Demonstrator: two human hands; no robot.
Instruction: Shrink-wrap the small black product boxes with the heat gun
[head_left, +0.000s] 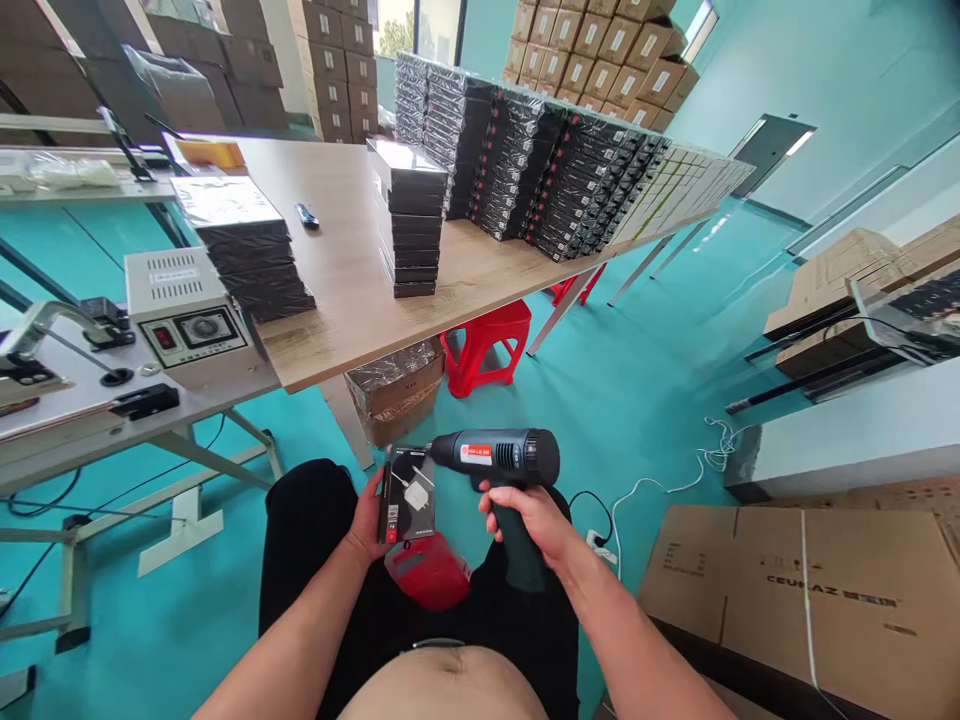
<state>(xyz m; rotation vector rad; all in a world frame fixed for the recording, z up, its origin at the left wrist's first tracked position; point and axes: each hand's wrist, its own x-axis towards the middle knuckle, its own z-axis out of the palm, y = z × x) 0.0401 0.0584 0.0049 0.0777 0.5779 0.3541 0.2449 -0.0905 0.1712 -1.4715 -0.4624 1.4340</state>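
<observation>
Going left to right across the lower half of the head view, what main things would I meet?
Grey control unit, left hand, small black box, black heat gun, large cardboard carton.

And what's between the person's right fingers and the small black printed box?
In the head view, the dark grey, pistol-shaped heat gun: the right fingers grip its handle, its nozzle beside the box.

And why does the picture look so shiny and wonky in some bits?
In the head view, glare whitens the top of the left stack of black boxes, and the window looks very bright; in that same head view, the far brown cartons lean sideways, probably from a wide, tilted camera, while the heat gun looks fairly sharp.
</observation>
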